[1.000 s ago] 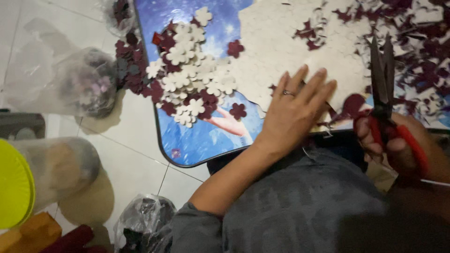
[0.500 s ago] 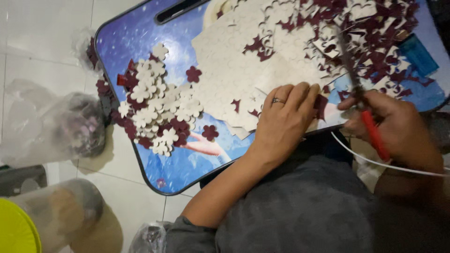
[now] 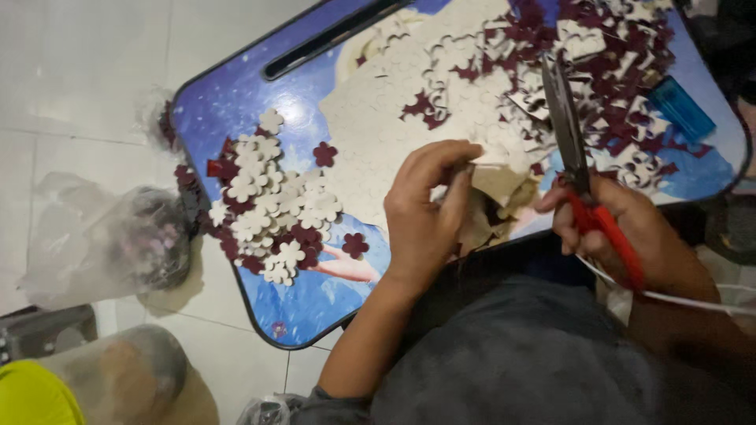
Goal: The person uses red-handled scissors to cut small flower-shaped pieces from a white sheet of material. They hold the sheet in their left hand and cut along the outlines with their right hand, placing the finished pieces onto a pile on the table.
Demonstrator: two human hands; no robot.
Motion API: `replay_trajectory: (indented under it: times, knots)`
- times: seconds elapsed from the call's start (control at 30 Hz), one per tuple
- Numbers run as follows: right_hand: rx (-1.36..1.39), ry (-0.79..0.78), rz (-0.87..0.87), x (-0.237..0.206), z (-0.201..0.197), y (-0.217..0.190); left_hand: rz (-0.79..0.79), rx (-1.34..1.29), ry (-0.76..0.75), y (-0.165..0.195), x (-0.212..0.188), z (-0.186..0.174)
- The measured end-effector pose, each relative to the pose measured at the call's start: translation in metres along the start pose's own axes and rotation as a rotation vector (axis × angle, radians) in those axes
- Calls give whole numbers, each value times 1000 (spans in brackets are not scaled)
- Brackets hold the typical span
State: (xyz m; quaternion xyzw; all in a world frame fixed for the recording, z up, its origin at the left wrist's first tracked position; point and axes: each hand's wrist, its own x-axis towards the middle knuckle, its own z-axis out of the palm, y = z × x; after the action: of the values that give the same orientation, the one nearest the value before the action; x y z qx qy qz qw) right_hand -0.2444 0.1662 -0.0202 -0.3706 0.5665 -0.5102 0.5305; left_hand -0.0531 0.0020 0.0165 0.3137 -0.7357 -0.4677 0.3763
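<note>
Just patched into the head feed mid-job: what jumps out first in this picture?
The red-handled scissors in the right hand, blades pointing up over the blue lap tray, catch the eye first. Beside them the left hand pinches a pale cut-out sheet near the tray's front edge. A heap of cream and maroon flower-shaped pieces lies on the tray's left, with maroon scraps strewn at the upper right.

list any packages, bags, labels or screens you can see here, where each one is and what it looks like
Clear plastic bag: on the floor left of the blue lap tray, crumpled, dark pieces inside.
Second clear bag: at the tray's upper left edge, small, dark red pieces inside.
Plastic container: bottom left, translucent, with a yellow-green lid.
Blue box: tray's right end, small, rectangular, translucent.
No labels or screens show.
</note>
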Motion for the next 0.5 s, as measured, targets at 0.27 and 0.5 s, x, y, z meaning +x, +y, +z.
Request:
replay_trajectory:
  times: [0.27,0.5]
  knots:
    - [-163,-144,78,1,-1,4,-8,-264,286,-10,-13,-4]
    - [-194,-115,463,-11,-13,16,96,-382,355,-16,-23,-7]
